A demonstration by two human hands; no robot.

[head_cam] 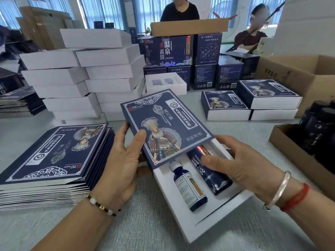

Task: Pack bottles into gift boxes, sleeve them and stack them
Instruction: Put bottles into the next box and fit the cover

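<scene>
A white gift box lies in front of me with two dark blue bottles in its foam tray: a small bottle on the left and a taller one on the right. A dark blue printed sleeve covers the far half of the box. My left hand grips the sleeve's left edge, thumb on top. My right hand holds the box's right side, its thumb resting on the taller bottle.
A pile of flat blue sleeves lies at the left. Stacks of white boxes stand behind it. Sleeved boxes are stacked at the back right. A carton with dark bottles sits at the right. Two persons are across the table.
</scene>
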